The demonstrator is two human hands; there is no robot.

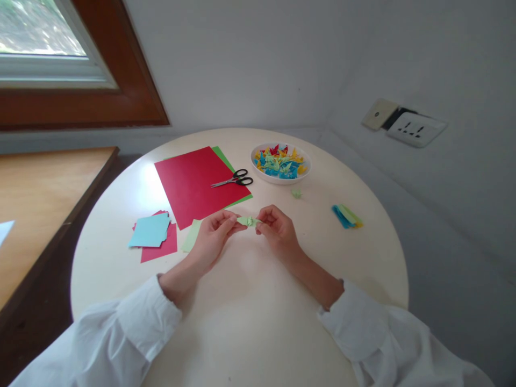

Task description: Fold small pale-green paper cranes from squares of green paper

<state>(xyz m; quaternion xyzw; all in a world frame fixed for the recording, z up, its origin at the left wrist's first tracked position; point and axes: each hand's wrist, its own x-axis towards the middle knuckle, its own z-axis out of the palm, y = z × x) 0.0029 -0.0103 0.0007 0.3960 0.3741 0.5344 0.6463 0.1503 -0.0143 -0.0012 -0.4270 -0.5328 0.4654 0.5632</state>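
Between my two hands a small light-green paper crane [249, 221] is held just above the table. My left hand [215, 234] pinches its left end between thumb and fingers. At the other end, my right hand [279, 230] grips it the same way, fingers curled. Beyond my right hand a second light-green crane [296, 193] lies on the table. A light-green paper sheet [191, 236] lies partly hidden behind my left hand. Farther back, a white bowl [278, 180] holds many folded cranes in red, yellow, blue and green.
Black-handled scissors [234, 180] lie on a large red sheet [193, 183] over a green one. Light-blue squares [150, 230] sit on red squares [165, 250] at left. Folded blue, green and yellow papers [346, 216] lie at right on the round white table [250, 322], against the wall.
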